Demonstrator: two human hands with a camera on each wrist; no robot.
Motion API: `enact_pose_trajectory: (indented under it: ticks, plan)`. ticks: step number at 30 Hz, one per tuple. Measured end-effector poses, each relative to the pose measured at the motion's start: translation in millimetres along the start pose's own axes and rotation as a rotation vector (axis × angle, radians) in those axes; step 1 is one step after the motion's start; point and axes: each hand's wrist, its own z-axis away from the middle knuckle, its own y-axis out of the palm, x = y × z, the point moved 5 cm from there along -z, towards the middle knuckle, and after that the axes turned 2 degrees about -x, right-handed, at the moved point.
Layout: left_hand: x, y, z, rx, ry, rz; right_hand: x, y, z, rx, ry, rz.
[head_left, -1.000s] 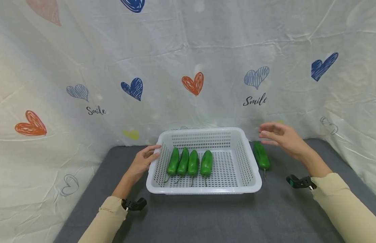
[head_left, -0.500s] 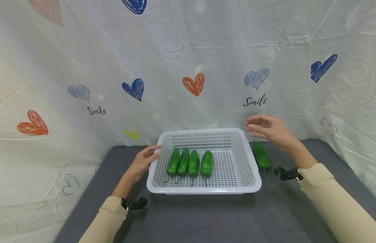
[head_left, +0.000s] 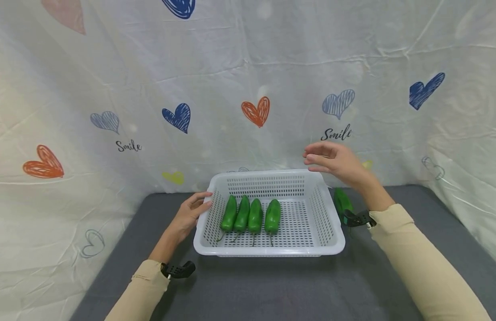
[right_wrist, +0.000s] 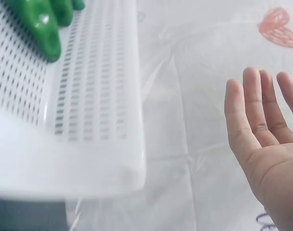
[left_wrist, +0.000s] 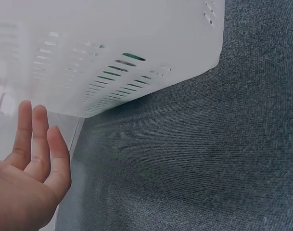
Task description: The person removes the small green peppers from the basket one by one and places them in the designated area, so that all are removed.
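Note:
A white slotted plastic basket rests on the dark cloth, with several green chili peppers side by side in its left half, stems toward the front. My left hand touches the basket's left rim with fingertips and thumb. In the left wrist view its other fingers are loosely extended, clear of the basket wall. My right hand holds nothing and hovers around the basket's back right corner, fingers relaxed and slightly bent. Outside the right wall lies more green chili pepper, partly hidden by the wrist strap.
Dark grey cloth covers the table in front of and beside the basket. A white curtain printed with hearts and "Smile" hangs right behind the basket. Black wrist cameras are strapped to both arms.
My right hand has moved left and up, from above the pepper outside the basket to the basket's back right corner. The left hand, basket and peppers stay in place.

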Motion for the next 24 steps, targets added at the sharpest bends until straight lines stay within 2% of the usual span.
enact_pose_trajectory:
  ticks: [9, 16, 24]
  plan:
    - [1.2, 1.7, 1.6, -0.027, -0.001, 0.003, -4.9, 22.9, -17.5, 0.041, -0.038, -0.12]
    - [1.6, 0.9, 1.8, -0.03, -0.003, -0.013, -9.1, 44.2, -26.0, 0.056, -0.005, -0.213]
    - [0.8, -0.1, 1.3, -0.021, -0.018, 0.001, -14.2, 65.3, -35.1, 0.063, 0.032, -0.269]
